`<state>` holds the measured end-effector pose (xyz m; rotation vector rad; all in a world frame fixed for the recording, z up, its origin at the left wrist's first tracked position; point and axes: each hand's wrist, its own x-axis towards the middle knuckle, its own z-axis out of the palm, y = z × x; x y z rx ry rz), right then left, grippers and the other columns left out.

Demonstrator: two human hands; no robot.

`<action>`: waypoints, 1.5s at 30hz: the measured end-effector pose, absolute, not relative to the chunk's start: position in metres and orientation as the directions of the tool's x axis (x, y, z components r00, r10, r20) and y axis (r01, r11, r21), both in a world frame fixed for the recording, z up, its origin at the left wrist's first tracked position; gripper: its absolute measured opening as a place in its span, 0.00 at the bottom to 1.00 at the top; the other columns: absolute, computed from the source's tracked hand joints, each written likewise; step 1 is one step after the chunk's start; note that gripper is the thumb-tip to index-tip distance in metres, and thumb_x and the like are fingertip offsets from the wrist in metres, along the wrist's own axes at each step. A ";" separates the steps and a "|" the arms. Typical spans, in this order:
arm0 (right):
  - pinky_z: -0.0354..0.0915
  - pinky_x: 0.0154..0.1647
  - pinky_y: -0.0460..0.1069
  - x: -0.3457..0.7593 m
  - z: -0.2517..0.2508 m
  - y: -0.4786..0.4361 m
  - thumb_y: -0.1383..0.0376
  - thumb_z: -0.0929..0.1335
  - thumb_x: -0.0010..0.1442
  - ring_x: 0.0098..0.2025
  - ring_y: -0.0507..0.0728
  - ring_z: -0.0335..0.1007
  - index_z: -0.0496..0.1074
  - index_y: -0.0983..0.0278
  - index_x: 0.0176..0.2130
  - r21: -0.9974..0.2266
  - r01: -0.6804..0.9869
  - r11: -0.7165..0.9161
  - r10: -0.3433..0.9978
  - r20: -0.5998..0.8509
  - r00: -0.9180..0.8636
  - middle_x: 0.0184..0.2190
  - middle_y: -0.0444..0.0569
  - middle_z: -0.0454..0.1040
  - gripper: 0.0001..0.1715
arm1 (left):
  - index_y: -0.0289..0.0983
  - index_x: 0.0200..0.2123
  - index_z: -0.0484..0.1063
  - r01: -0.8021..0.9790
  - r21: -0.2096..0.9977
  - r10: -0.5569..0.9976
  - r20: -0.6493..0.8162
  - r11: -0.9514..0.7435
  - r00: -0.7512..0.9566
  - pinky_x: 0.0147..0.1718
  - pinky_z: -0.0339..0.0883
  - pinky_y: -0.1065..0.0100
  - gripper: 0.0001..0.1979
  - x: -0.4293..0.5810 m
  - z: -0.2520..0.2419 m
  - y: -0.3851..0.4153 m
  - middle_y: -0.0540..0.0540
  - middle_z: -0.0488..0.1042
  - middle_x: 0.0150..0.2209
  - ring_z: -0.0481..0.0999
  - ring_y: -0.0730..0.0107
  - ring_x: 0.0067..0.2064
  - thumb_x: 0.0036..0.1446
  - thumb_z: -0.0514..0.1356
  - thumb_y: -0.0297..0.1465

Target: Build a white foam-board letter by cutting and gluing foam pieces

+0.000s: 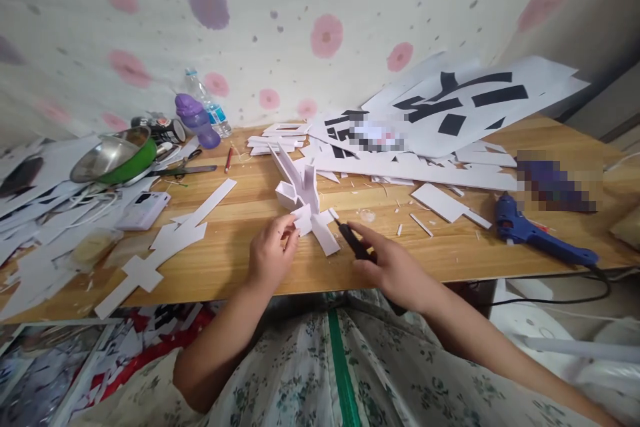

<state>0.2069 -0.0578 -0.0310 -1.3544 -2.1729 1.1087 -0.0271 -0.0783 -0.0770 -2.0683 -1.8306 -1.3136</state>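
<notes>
A white foam-board letter shape (307, 190) with raised side walls and several arms lies at the middle of the table. My left hand (274, 247) is closed at its near left arm, thumb and fingertips pinching the edge of the board. In my right hand (393, 263) is a black-handled tool (354, 240) with a thin dark tip; its exact kind is hard to make out. That tip points left and reaches close to the right arm of the letter shape. Fingers hide much of the handle.
A blue glue gun (540, 233) with a black cord lies at the right. White cut pieces (440, 202) and scraps are scattered about. Printed sheets (480, 100) lie at the back right. A green bowl (120, 157), purple bottle (197, 120) and scissors (185, 167) are at the left.
</notes>
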 end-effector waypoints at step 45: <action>0.59 0.14 0.44 0.168 -0.045 -0.061 0.60 0.60 0.62 0.13 0.47 0.58 0.53 0.64 0.64 -0.931 0.069 -0.358 0.657 -0.304 -0.690 0.19 0.36 0.60 0.33 | 0.39 0.42 0.75 0.876 0.336 0.748 0.662 -0.346 0.042 0.42 0.74 0.72 0.11 -0.027 -0.073 -0.077 0.47 0.79 0.39 0.79 0.72 0.40 0.59 0.57 0.22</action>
